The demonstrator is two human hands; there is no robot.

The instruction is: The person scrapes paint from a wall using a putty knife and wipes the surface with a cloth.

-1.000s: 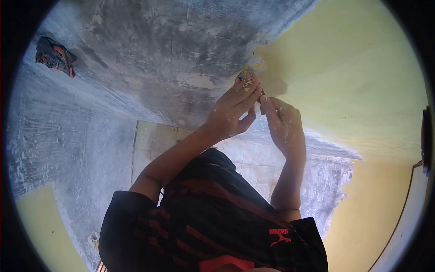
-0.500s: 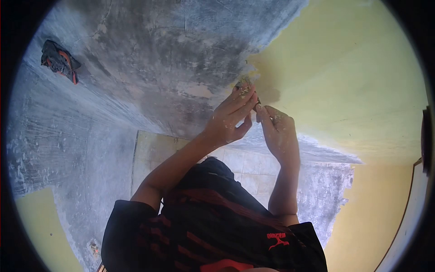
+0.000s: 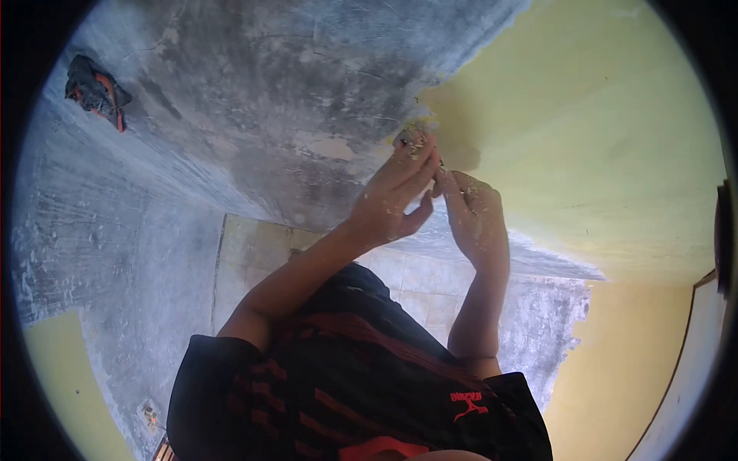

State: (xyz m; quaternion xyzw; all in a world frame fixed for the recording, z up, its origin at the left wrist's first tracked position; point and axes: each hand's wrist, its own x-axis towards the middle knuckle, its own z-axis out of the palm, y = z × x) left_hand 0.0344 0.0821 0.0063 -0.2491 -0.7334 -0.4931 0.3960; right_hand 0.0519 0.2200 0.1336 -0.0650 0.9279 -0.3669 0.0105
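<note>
My right hand (image 3: 474, 213) is closed around the handle end of a scraper (image 3: 440, 164), of which only a narrow dark part shows between the hands. With fingers together, my left hand (image 3: 390, 188) presses on the scraper's front end, its thumb held apart below. The blade is mostly hidden under those fingers. Pale yellow paint flakes cling to the fingers of both hands. The fingertips lie where the yellow-green paint (image 3: 569, 131) meets bare grey wall (image 3: 307, 100), beside a darker, damp-looking patch.
At the upper left lies a crumpled black and orange cloth or bag (image 3: 98, 91). Pale tiles (image 3: 423, 280) show below the arms. A dark-edged frame (image 3: 723, 238) stands at the far right. Yellow paint (image 3: 626, 353) with a ragged edge covers the lower right wall.
Both hands stay at the paint edge, with the scraper shifted slightly and less of its dark part showing. The whole view has moved a little.
</note>
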